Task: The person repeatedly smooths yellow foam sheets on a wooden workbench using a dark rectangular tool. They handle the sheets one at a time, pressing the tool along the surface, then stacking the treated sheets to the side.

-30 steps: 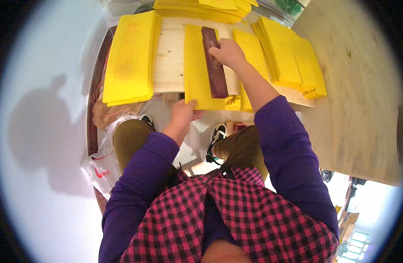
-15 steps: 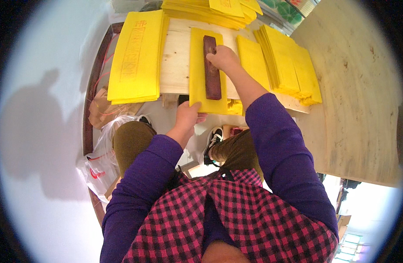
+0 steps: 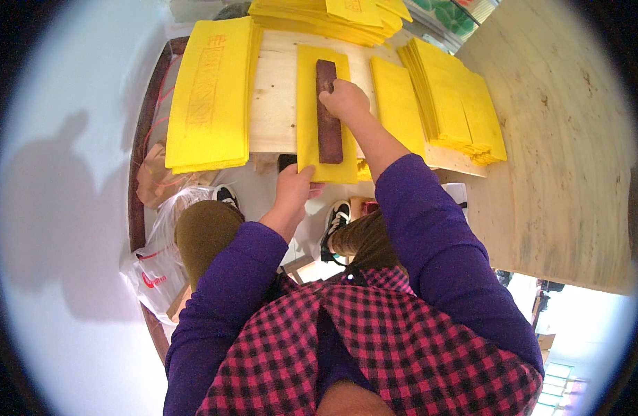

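Note:
A narrow yellow paper sheet or thin stack [image 3: 306,104] lies on the pale wooden board, its near end jutting past the front edge. On top of it rests a long dark-red wooden block [image 3: 330,142], lengthwise. My right hand [image 3: 347,100] is closed around the block's upper half from the right side. At the near left corner, my left hand [image 3: 293,191] pinches the yellow paper between thumb and fingers. The underside of the block is hidden. Just right of it lies another yellow paper pile [image 3: 397,104].
A tall yellow stack [image 3: 211,97] with faint red print stands at the left. More yellow stacks lie at the back [image 3: 312,21] and right [image 3: 454,97]. A large plywood panel [image 3: 562,152] rises at the right. A white plastic bag [image 3: 156,274] sits by my left knee.
The wooden block has slid slightly nearer to me along the paper, with my right hand on it. My left hand keeps its pinch. The whole view has shifted a little.

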A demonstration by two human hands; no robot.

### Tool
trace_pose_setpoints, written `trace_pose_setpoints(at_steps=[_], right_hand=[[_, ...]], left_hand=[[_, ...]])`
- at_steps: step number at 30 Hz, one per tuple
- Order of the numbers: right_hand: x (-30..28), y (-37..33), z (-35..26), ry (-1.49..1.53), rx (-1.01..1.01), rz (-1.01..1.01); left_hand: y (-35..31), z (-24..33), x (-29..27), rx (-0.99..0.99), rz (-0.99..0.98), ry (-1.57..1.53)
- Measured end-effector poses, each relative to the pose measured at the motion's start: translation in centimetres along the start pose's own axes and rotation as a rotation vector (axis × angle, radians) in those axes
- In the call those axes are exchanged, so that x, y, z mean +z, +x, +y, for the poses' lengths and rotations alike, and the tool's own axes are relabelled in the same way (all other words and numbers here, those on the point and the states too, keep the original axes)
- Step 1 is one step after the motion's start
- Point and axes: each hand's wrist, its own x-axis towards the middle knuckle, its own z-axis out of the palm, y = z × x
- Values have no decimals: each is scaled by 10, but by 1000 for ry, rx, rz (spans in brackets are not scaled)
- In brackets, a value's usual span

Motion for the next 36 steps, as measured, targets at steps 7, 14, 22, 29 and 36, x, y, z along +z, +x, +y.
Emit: trace_pose_setpoints(at_steps=[7, 14, 22, 29, 36], right_hand=[[7, 3, 6, 34, -27, 40], [9, 3, 8, 54, -20, 72], [-23, -6, 38, 457, -31, 152], [-55, -79, 91, 1065, 3, 338], [-39, -127, 126, 1356, 180, 329]], left_hand=[[-1, 3, 0, -34, -14, -65], [4, 3, 0, 27, 16, -1], [4, -1, -4, 118, -10, 25], [3, 12, 0, 106, 45, 18], [13, 38, 11, 174, 39, 96]])
